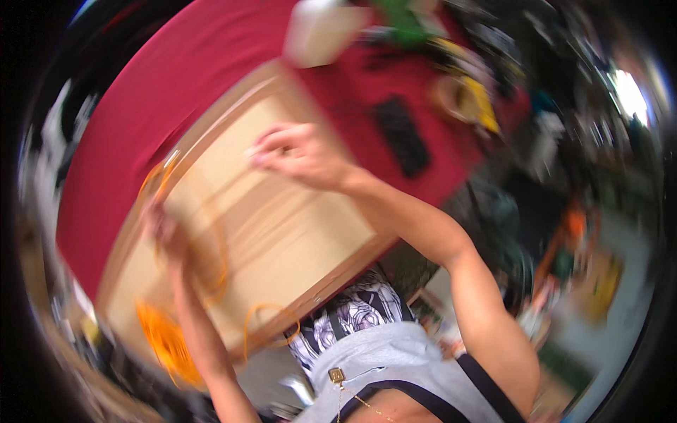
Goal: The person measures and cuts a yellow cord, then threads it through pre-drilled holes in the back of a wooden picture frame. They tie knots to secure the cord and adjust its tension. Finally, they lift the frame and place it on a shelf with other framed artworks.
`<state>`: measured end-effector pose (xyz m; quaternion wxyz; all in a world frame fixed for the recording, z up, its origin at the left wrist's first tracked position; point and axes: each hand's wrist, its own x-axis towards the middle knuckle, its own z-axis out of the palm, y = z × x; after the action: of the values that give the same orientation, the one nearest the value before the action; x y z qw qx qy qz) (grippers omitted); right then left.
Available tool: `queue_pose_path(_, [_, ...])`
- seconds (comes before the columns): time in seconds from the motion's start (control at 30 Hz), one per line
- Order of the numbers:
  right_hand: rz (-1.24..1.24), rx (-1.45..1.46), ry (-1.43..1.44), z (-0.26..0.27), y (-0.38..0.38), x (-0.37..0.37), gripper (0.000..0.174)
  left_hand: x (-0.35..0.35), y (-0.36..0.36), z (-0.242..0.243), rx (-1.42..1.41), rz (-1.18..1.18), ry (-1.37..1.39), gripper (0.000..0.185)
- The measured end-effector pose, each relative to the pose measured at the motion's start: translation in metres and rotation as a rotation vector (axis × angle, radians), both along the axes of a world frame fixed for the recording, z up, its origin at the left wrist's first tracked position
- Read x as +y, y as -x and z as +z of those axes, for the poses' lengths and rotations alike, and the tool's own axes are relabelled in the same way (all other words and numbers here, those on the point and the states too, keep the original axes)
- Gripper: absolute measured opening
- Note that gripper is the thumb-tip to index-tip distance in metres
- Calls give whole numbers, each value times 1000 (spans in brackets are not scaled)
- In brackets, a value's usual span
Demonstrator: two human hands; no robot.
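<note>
A large wooden board or shallow frame (pixel 317 232) lies before me on a red cloth. My left hand (pixel 166 227) is blurred at the board's left side, with an orange cord (pixel 225 259) looping around and below it; the grip itself is too blurred to tell. Above the board's upper middle is my right hand (pixel 288 153), its fingers curled together; whether something thin is between them cannot be made out. A bundle of orange cord (pixel 166 338) lies at the board's lower left corner, beside my left forearm.
Red cloth (pixel 211 47) spreads beyond the board. On it stand a whitish block-like object (pixel 322 31), a dark oblong object (pixel 402 135) and a roll of tape (pixel 452 98) near yellow material (pixel 481 106). Blurred clutter fills the right side.
</note>
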<state>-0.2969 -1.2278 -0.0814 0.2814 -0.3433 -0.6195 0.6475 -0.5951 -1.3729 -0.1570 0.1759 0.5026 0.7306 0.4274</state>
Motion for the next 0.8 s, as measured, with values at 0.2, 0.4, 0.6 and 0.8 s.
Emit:
queue_pose_path(0.2, [212, -72, 491, -16, 98, -25, 24, 6, -35, 17, 98, 90, -81, 5])
queue_pose_path(0.4, [245, -164, 600, -16, 131, -21, 26, 12, -42, 26, 37, 90, -115, 7])
queue_pose_path(0.6, [276, -248, 641, -14, 144, -12, 31, 16, -42, 23, 6, 85, -125, 4])
queue_pose_path(0.8, [355, -422, 588, -11, 152, -6, 41, 17, -41, 23, -55, 102, -155, 2])
